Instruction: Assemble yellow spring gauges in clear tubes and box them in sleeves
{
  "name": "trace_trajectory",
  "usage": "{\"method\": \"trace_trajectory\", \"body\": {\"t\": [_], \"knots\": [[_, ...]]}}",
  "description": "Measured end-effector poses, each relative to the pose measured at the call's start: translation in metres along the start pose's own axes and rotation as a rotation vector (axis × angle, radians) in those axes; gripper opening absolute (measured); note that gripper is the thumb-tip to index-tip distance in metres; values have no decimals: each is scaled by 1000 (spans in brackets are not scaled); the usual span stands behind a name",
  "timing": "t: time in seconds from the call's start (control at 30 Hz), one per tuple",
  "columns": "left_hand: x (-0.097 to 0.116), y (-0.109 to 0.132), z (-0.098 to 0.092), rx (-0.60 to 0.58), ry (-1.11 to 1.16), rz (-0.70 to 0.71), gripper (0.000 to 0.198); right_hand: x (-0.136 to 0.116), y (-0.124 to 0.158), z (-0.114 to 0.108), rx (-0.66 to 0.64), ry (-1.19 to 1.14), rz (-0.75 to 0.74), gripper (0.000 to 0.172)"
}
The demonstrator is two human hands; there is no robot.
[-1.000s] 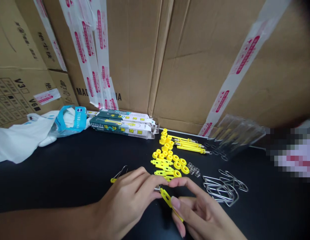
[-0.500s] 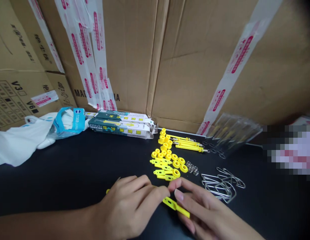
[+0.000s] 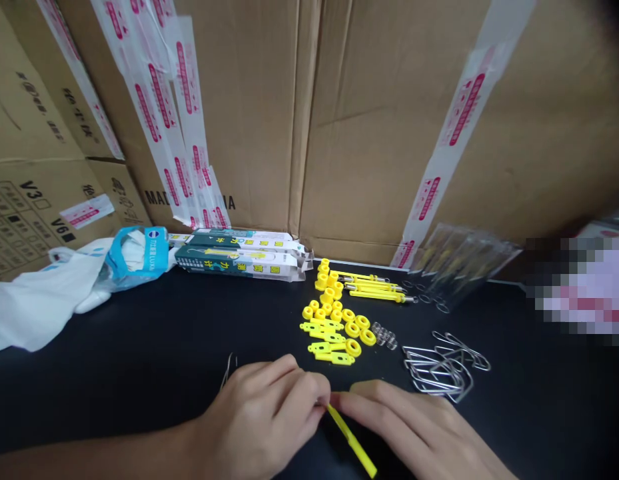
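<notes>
The left hand [image 3: 259,417], coming in from the lower left, curls its fingers closed on the upper end of a yellow plastic strip [image 3: 352,440]; the right hand's [image 3: 404,427] extended fingers press beside that end, whether gripping it cannot be told; a thin wire [image 3: 228,370] pokes out behind the left hand; farther up, yellow plastic parts [image 3: 329,320], small springs [image 3: 384,335] and bent wire clips [image 3: 444,367] lie on the black table [image 3: 114,360].

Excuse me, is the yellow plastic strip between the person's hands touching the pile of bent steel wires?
No, the yellow plastic strip lies between the left hand and right hand, apart from the bent steel wires.
</notes>
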State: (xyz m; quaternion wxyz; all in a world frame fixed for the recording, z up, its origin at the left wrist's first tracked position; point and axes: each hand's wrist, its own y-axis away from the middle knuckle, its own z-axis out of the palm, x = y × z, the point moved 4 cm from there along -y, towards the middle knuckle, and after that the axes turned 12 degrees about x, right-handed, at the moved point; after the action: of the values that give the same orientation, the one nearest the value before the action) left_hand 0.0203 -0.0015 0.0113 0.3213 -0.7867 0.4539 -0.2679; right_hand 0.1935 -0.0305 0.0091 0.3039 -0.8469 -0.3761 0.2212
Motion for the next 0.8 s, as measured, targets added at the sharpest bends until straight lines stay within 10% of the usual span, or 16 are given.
{"method": "trace_trajectory", "body": {"t": [0.8], "knots": [[-5,4,5,-57,95,-77,15,-1,3,5,63,44,43,28]]}}
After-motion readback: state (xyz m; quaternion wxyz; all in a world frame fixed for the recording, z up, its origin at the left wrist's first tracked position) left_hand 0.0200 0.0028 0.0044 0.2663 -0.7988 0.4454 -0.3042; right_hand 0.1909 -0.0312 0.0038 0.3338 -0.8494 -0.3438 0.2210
